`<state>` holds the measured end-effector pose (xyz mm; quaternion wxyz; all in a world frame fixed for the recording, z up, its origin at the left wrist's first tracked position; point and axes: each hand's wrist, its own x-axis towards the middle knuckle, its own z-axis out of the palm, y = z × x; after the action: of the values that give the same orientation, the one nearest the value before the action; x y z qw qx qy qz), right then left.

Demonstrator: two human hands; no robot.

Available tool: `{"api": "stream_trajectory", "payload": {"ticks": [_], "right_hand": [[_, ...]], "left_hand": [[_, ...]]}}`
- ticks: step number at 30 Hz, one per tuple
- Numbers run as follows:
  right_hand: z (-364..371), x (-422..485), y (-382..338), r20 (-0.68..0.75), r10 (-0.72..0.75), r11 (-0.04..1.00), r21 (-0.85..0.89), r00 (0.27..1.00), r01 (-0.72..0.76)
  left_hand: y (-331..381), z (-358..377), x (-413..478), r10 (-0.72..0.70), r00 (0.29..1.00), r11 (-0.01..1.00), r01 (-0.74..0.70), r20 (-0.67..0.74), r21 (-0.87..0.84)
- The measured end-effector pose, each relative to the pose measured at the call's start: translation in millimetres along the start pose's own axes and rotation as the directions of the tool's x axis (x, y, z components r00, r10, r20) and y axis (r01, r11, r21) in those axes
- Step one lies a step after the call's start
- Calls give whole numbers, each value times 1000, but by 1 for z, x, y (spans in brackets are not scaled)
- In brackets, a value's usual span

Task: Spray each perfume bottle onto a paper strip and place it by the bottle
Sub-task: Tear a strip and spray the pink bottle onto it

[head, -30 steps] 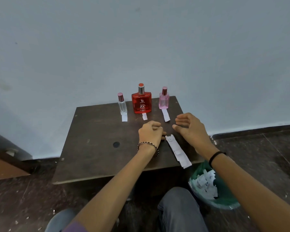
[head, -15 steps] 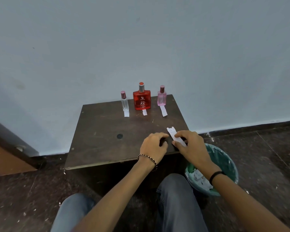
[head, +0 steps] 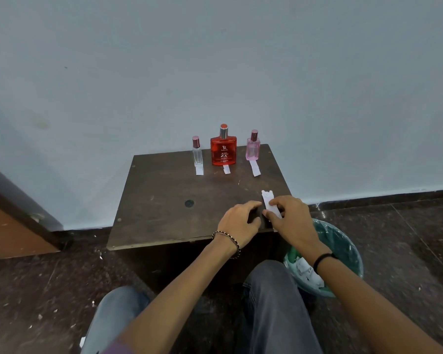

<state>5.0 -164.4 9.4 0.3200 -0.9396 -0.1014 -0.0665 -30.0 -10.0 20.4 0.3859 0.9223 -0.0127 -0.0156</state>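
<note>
Your right hand (head: 292,218) now pinches the white paper-strip stack (head: 267,198); your left hand (head: 237,222) stays loosely curled, empty, on the dark wooden desk (head: 164,200).

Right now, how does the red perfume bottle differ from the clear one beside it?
The red bottle is wide and flat-faced; the clear bottle is slim and shorter. The red bottle bears white lettering; the clear bottle looks unmarked. Both stand upright at the back of the table.

Dark brown counter (head: 164,200) w/ clear bottle (head: 197,155), red bottle (head: 223,152) & pink bottle (head: 252,149), white paper strips (head: 267,200), green bin (head: 343,247), pale blue-grey wall (head: 215,60), dark speckled floor (head: 36,290), grey jeans (head: 269,302).
</note>
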Motion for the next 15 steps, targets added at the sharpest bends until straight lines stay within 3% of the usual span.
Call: {"api": "stream_trajectory", "payload": {"ticks": [8,15], "right_hand": [[35,-22,-62,87,-151,988,36,985,148],[95,-32,-142,182,-282,955,142,942,259]], "left_hand": [[-29,-30,-25,-170,977,969,143,-129,-200],[-96,-95,-69,-317,908,944,273,-274,-188]]}}
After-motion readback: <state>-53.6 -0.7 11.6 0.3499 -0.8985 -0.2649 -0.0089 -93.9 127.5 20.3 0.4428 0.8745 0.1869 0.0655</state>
